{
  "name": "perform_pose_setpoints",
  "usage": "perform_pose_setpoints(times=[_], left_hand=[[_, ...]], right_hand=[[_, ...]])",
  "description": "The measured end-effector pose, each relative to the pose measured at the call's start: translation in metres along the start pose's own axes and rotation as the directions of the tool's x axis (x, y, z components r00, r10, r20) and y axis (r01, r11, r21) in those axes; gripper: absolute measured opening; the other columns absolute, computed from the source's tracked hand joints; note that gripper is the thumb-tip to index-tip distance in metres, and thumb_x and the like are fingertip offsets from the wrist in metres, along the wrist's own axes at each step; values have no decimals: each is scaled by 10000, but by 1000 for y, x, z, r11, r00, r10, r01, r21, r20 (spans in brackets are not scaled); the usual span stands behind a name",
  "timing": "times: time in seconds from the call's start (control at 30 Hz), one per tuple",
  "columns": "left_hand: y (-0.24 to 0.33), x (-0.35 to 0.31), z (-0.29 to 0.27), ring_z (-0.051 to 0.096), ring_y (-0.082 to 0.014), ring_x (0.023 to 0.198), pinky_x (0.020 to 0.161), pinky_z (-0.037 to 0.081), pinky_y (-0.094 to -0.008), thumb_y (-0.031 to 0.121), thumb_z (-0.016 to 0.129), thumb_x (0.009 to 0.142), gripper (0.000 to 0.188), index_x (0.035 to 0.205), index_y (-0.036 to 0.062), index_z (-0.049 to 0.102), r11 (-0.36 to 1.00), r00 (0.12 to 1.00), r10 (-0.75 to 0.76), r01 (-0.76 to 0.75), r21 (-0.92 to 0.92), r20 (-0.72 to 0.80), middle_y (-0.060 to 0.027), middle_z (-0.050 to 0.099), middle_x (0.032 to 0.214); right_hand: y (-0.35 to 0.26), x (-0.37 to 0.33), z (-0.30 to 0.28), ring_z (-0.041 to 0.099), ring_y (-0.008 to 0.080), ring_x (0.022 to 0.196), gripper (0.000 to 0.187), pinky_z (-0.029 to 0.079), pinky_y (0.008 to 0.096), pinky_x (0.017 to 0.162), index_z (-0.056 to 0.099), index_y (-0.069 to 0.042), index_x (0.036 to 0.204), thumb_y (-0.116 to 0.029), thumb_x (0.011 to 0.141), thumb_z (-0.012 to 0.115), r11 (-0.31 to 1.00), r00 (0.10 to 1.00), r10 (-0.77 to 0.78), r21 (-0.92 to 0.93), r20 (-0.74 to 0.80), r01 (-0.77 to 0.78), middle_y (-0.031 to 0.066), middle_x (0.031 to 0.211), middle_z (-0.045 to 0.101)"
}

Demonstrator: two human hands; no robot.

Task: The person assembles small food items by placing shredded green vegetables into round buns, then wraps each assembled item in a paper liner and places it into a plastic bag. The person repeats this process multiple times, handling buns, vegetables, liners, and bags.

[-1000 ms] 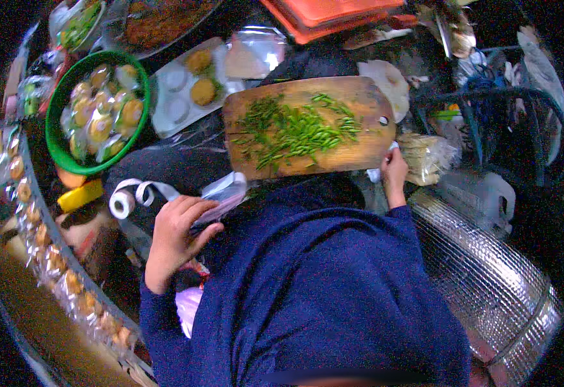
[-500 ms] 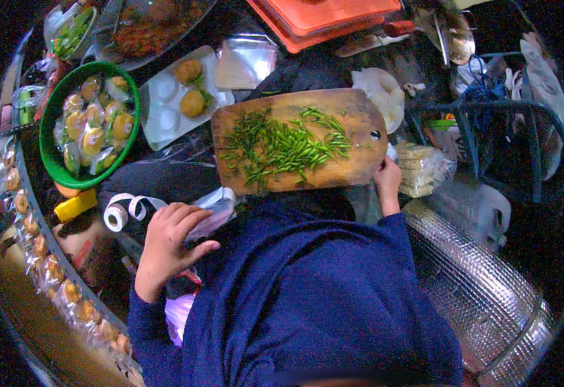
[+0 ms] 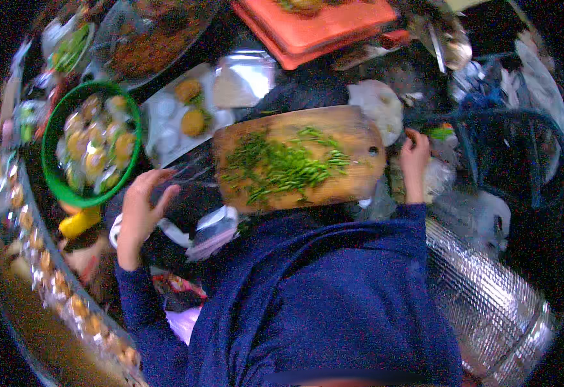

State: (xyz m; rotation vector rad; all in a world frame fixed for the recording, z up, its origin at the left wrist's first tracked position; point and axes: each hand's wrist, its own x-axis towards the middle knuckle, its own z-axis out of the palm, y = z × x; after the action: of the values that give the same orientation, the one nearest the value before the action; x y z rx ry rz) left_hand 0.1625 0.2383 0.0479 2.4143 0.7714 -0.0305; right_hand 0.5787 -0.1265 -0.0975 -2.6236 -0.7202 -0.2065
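A wooden cutting board lies across my lap, covered in the middle with small green chillies and darker chopped greens on the left. My right hand is just off the board's right end, fingers loosely bent and apart, holding nothing I can see. To the board's left, my left hand is stretched out with thumb and fingers apart. It is close to a green basket of wrapped round buns. A white paper roll is partly hidden behind that wrist, and a small clear plastic pack lies under the board's near left corner.
A white tray holds two round buns beyond the board. An orange-red lidded box and a large bowl of reddish-brown food stand farther back. Wrapped snacks line the left rim. A dark rack and silver insulating sheet are at right.
My right hand has let go of the board's edge and moved right and away from me. My left hand has moved left and forward, toward the green basket. The view has shifted slightly.
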Motion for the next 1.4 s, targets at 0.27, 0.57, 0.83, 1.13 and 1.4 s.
perform_pose_setpoints(times=[0.27, 0.57, 0.83, 1.13, 1.4], left_hand=[[-54, 47, 18, 591, -287, 970, 863, 451, -347, 145, 647, 832, 318, 1106, 1, 576, 986, 986, -166, 166, 10, -16, -160, 600, 1050], [-27, 70, 11, 571, -346, 1002, 870, 450, -372, 173, 640, 835, 332, 1116, 11, 568, 998, 998, -25, 22, 59, 51, -183, 604, 1066], [3, 65, 13, 574, -350, 985, 846, 461, -388, 181, 659, 820, 338, 1112, 33, 573, 996, 996, 94, -94, -10, 8, -178, 608, 1057], [-8, 27, 13, 576, -332, 996, 873, 455, -383, 196, 651, 827, 313, 1095, 46, 589, 999, 999, 44, -45, -31, -19, -163, 611, 1059], [7, 33, 10, 568, -323, 1015, 884, 447, -382, 210, 633, 845, 325, 1118, 42, 578, 984, 984, 168, -171, -58, -55, -154, 609, 1072]], right_hand=[[12, 60, 25, 611, 131, 831, 231, 475, 283, 778, 640, -17, 1032, -128, 829, 644, 931, 978, 178, 304, 110, -203, 64, 928, 675], [-119, 128, 0, 622, 106, 802, 206, 489, 254, 732, 666, -19, 1005, -163, 864, 627, 755, 987, -142, 652, 69, 63, 41, 901, 680], [-244, 219, 54, 654, 256, 881, 627, 497, 356, 793, 648, 20, 968, -581, 792, 611, 914, 967, -63, 403, 248, -43, 153, 914, 679], [-266, 229, 94, 665, 233, 780, 682, 510, 325, 696, 660, 42, 902, -559, 601, 777, 796, 932, -53, 579, 358, -177, 165, 913, 676], [-279, 220, 80, 664, 208, 786, 535, 533, 332, 681, 634, 13, 1020, -384, 687, 769, 632, 907, -31, 712, 419, -307, 124, 947, 671]])
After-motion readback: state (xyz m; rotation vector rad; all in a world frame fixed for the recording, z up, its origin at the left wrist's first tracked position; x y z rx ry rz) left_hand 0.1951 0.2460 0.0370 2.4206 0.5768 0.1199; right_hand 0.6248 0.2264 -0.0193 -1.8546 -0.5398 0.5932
